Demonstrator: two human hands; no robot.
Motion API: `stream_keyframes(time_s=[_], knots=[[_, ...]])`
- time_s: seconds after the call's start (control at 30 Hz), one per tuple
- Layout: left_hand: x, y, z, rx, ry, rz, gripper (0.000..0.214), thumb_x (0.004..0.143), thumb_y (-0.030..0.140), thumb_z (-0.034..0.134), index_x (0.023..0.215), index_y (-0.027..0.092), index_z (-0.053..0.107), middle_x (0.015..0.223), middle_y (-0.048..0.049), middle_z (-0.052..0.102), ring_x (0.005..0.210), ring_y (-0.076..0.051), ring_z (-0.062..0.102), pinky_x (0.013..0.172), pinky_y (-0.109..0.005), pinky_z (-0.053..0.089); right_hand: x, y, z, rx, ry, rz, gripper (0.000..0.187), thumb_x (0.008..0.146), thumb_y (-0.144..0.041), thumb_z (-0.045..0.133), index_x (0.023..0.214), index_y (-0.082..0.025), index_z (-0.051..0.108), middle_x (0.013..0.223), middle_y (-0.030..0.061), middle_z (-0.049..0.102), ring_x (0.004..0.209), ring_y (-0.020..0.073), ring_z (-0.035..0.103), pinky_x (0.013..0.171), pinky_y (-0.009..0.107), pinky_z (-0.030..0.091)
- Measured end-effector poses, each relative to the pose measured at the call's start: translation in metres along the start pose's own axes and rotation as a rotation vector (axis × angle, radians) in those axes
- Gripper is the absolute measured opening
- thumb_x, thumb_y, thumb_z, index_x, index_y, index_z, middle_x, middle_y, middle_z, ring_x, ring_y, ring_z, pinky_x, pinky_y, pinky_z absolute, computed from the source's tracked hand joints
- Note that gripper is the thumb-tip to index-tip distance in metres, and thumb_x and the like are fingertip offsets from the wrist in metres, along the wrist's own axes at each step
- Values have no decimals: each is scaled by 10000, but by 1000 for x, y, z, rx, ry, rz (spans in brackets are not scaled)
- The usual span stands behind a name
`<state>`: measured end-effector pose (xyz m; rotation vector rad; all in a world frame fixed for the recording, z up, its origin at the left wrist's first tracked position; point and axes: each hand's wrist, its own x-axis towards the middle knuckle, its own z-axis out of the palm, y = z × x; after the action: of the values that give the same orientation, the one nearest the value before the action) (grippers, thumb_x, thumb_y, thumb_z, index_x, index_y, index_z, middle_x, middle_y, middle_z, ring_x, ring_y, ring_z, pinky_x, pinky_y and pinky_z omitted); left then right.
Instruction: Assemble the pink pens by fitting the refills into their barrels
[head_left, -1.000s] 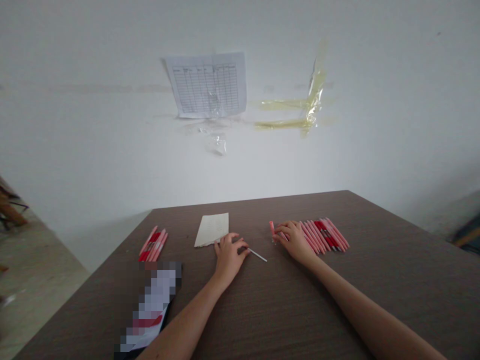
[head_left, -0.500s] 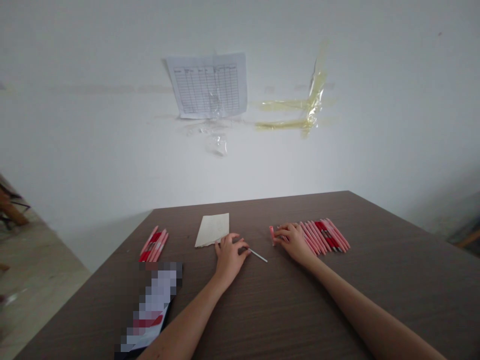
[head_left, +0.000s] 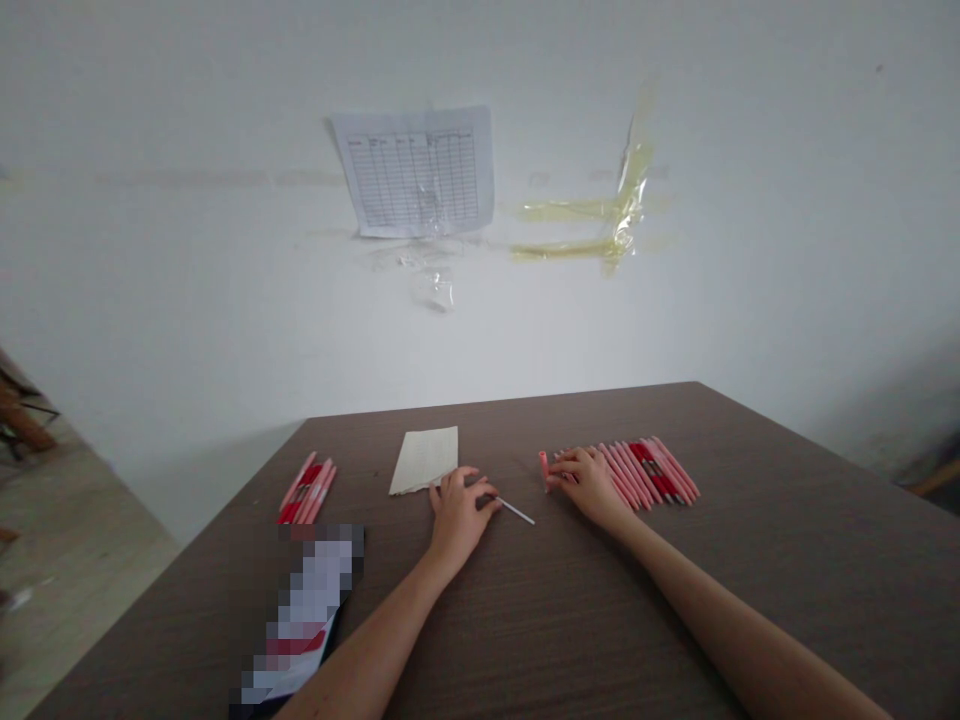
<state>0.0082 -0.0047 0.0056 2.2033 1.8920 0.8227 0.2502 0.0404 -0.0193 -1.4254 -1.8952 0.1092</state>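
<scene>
My left hand (head_left: 455, 513) rests on the brown table (head_left: 570, 620) with its fingers curled around one end of a thin white refill (head_left: 517, 512) that sticks out to the right. My right hand (head_left: 586, 480) lies at the left end of a row of several pink and red pens (head_left: 652, 468), its fingers closed on a pink pen piece (head_left: 544, 468). A folded beige paper (head_left: 424, 459) lies just beyond my left hand.
A second small bunch of pink and red pens (head_left: 306, 489) lies at the table's left. A blurred-out object (head_left: 304, 610) sits near the front left edge. A printed sheet (head_left: 415, 170) and yellowed tape (head_left: 607, 215) hang on the white wall.
My right hand has shifted slightly along the left end of the pen row. My left hand and the refill have stayed put.
</scene>
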Motion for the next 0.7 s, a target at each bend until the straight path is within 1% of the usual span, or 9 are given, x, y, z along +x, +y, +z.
stream_keyframes(time_s=[0.13,0.27,0.5,0.6,0.7], knots=[[0,0,1,2,3,0,83,778,310,729,858,317,751,1242,-32,578,1238,-261,468,1090,-550,233,2,4,0,1,26,15,132,816,-401,671,854,-334,779,1038,47,682,1102,299,488,981,496,289],[0,0,0,6,-2,-6,82,780,311,727,859,315,751,1245,-36,579,1235,-261,471,1091,-552,230,3,6,0,18,22,10,157,830,-422,650,868,-338,778,1037,44,682,1098,291,494,1001,504,272],[0,1,-1,7,-3,-7,83,778,310,730,858,314,751,1243,-34,580,1235,-262,469,1096,-556,216,1,0,-3,22,13,17,179,833,-405,635,862,-297,774,1047,63,681,1095,289,484,1004,489,287],[1,0,-1,2,-2,-7,82,777,307,730,857,317,750,1244,-31,580,1237,-260,468,1094,-551,219,-1,-5,-6,-23,-6,21,178,828,-401,633,796,-273,753,1045,49,675,1108,284,471,1039,505,263],[0,0,0,1,-1,-4,83,778,304,729,857,318,749,1242,-31,579,1240,-258,466,1095,-550,216,-4,-12,-9,-111,-23,39,196,821,-407,632,738,-255,722,1079,44,656,1152,299,436,1071,548,219]])
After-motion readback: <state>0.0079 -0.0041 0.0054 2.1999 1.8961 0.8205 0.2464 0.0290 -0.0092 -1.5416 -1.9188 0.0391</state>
